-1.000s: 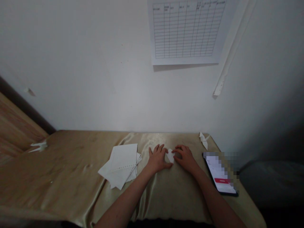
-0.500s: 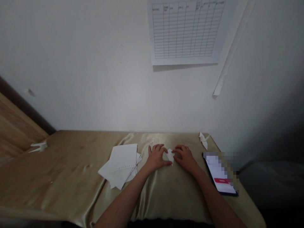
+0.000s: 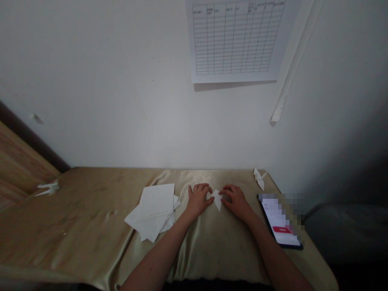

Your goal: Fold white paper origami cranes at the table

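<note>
Far left: a wooden panel (image 3: 21, 165) stands against the wall, and beside it a folded white scrap (image 3: 50, 187) lies on the cloth-covered table (image 3: 81, 226). Next, a loose pile of paper (image 3: 156, 208), sheets at odd angles, top one bearing a dashed line (markings too small to read). Just right of the pile is the left hand (image 3: 198, 199), its thumb and forefinger slightly apart at the left edge of a small kite-shaped paper (image 3: 217, 200). This paper lies on the cloth between the two hands, one point toward the person. The right hand (image 3: 236, 200) has curled fingers, with forefinger and thumb at the paper's right edge; cannot tell whether either hand pinches it. Further right, near the table's far corner, sits a second folded piece (image 3: 258, 180), then a phone (image 3: 279, 224), screen lit and partly pixelated.
</note>
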Motion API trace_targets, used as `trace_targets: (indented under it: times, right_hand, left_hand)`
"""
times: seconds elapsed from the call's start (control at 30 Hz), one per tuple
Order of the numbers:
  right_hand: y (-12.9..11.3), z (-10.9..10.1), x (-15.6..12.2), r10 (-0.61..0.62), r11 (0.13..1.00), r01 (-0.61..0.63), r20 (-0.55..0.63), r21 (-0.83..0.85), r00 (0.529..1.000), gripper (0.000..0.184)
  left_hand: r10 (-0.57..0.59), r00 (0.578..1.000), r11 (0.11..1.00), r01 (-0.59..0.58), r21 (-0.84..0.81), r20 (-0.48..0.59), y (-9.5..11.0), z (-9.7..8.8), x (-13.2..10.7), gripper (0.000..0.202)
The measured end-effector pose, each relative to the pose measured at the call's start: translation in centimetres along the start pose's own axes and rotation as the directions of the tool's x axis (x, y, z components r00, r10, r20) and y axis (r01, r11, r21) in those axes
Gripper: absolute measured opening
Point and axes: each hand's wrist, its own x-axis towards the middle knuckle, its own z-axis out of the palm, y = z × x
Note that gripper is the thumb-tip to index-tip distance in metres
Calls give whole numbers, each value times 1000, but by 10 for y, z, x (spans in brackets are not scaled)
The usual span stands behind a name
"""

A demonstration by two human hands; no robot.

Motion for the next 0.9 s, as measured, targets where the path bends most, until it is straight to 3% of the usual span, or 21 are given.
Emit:
trace_targets:
  times: [0.63,0.9]
  right_hand:
    - [0,1,0,-7,1000,7,-17,17,1000,29]
    - [3,2,0,-14,1000,14,-12,21,1000,30]
  left_hand:
    - [-17,999,1000,17,-6,-34,2,-2,2,12]
    - [-19,1000,1000,19,-17,3,1,-3,0,26]
